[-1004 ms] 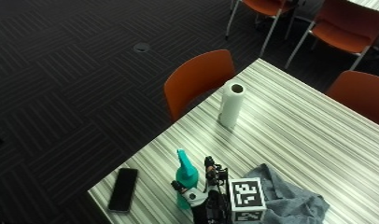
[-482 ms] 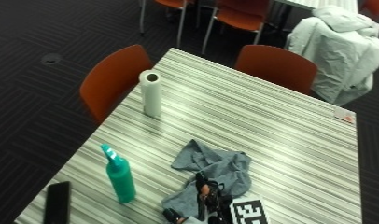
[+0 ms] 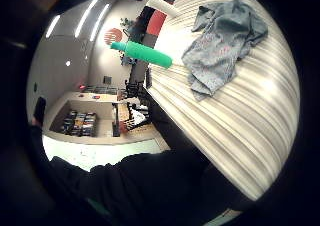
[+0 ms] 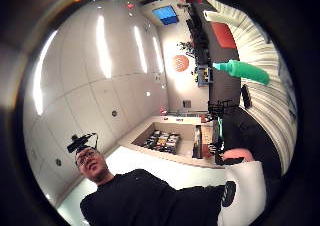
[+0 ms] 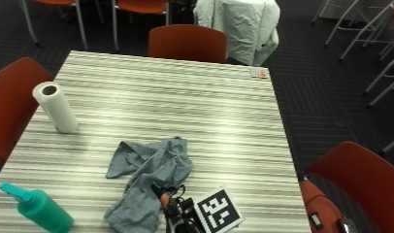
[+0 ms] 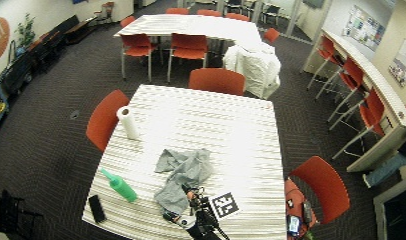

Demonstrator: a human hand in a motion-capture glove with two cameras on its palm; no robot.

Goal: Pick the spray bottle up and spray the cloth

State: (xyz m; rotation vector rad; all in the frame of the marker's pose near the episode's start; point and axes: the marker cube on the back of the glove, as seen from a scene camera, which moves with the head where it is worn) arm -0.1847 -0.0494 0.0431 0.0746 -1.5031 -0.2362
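Teal spray bottle (image 5: 35,212) stands upright at the desk (image 5: 203,111) near-left corner. Grey cloth (image 5: 148,182) lies crumpled by the near edge. Right hand (image 5: 174,211) hovers just beside the cloth; grip state cannot be told. Paper roll (image 5: 55,107) stands near the left edge.

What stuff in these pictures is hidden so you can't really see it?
- Gloved right hand: outside view, mostly cut off by the edge and covered by its gear; fingers unreadable.
- Spray bottle: outside view, base cut off by the edge.
- Cloth: near end runs under the hand.
- Small item at the table's far corner: too small to identify.
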